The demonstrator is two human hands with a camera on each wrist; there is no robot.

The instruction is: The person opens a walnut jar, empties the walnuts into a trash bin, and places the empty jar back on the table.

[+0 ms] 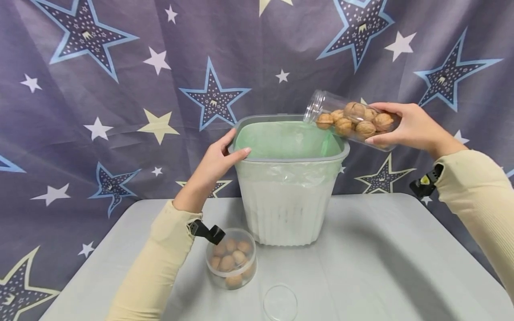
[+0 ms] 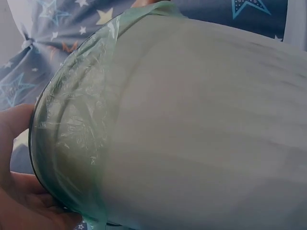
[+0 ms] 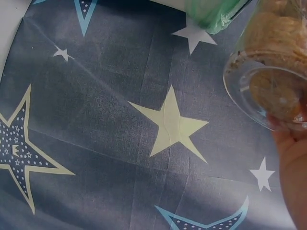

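A white ribbed trash bin (image 1: pixel 287 203) with a grey rim stands upright, lined with a thin green bag (image 1: pixel 281 136). My left hand (image 1: pixel 214 162) grips the bin's rim on the left side, thumb over the edge; the left wrist view shows the fingers around that rim. In my right hand (image 1: pixel 413 127) is a clear plastic jar (image 1: pixel 335 100), held near its base. The jar is tilted, its lidless mouth lower left, above the bin's right rim. Several walnuts (image 1: pixel 365 129) lie inside it. The right wrist view shows the jar's base (image 3: pixel 244 96) close up.
A round clear tub (image 1: pixel 230 283) with several walnuts stands on the grey table (image 1: pixel 373 276), left in front of the bin. A clear round lid (image 1: pixel 280 303) lies near the front edge. Behind hangs a star-patterned curtain (image 1: pixel 257 40).
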